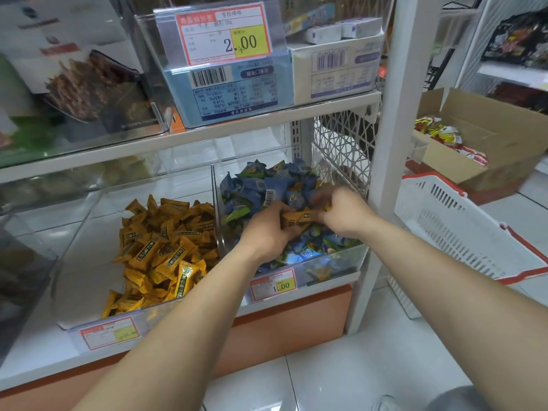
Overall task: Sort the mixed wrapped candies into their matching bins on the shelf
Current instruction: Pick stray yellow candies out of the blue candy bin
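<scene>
Two clear bins stand side by side on the lower shelf. The left bin [89,223] holds a heap of orange wrapped candies [166,241]. The right bin [335,262] is full of blue and green wrapped candies [267,185]. Both my hands are inside the right bin, over the blue pile. My left hand [267,229] and my right hand [341,212] grip the two ends of an orange candy [298,218] between them. A second orange wrapper tip shows by my right thumb.
Price tags [274,284] hang on the bin fronts. The upper shelf carries boxed goods [231,90] behind a large price card. A white upright post [394,143] borders the right bin. A white basket with red trim [462,229] and a cardboard box of snacks [480,137] sit to the right.
</scene>
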`<state>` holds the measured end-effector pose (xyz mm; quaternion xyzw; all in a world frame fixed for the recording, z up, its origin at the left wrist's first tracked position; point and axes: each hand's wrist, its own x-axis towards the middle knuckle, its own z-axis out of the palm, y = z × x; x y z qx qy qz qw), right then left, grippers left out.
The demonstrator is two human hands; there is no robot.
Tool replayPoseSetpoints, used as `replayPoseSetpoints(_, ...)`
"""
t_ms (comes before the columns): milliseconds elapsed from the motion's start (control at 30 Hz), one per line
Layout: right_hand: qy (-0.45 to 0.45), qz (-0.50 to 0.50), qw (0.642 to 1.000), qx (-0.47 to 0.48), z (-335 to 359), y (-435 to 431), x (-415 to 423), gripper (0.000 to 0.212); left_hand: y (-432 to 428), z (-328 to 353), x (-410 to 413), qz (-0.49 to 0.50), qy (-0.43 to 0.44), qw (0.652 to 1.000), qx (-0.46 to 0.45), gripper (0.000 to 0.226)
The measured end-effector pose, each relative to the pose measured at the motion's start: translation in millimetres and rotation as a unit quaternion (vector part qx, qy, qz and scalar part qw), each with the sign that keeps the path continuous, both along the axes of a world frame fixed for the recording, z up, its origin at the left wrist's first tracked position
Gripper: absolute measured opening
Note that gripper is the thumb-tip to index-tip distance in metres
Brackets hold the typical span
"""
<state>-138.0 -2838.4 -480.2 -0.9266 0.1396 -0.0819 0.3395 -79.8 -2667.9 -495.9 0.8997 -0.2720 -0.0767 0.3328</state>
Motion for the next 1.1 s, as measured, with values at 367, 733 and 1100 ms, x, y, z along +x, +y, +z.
replayPoseSetpoints(367, -0.087, -0.006, 0.996, 0.027, 13.0, 1.5, -6.9, 0.021, 2.6, 4.6, -3.2, 0.002, 0.026, 0.998, -0.065, 0.043)
replayPoseSetpoints(733, -0.143, -0.024, 0.973, 0.177, 22.3, 22.1, -1.6, 0.01, 23.4, 28.1, -14.1, 0.02, -0.084, 0.989, -0.117, 0.018)
replayPoseSetpoints(1100, -0.194, 0.02, 0.881, 0.431, 49.3, 134.0, 41.3, 0.014, 82.2, 67.5, -7.5, 0.191, 0.076, 0.908, -0.366, 0.032)
